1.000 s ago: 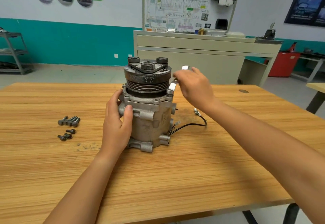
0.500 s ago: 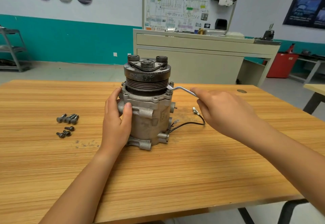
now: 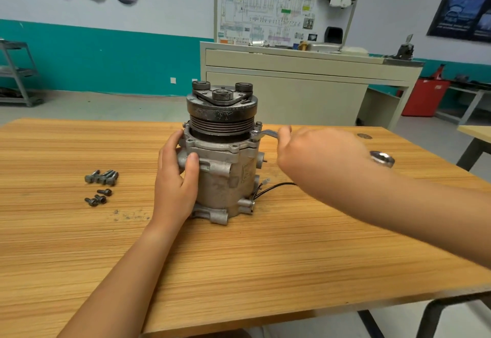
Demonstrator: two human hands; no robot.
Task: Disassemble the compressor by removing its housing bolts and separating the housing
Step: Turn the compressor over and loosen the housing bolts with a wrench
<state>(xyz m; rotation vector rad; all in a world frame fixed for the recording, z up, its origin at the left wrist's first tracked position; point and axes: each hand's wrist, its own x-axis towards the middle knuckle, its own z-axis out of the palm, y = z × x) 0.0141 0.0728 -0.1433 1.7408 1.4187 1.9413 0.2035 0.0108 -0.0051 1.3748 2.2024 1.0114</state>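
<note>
Head view: compressor (image 3: 223, 152) upright on the surface (image 3: 265, 258); left hand (image 3: 176, 178) wraps its housing (image 3: 228, 186), seemingly to resist turning; right hand (image 3: 318, 157) grips a wrench (image 3: 267, 133) set on a flange bolt (image 3: 258, 125); removed bolts (image 3: 102, 178) lie well apart, left.

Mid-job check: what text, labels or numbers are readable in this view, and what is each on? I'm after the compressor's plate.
"HV": on the wiring diagram board, upper right; the rest of its print is too small to read.
Side label on the compressor: blurred, unreadable.
Dark poster: blurred, unreadable.
White mark on the red bin: unreadable.
</note>
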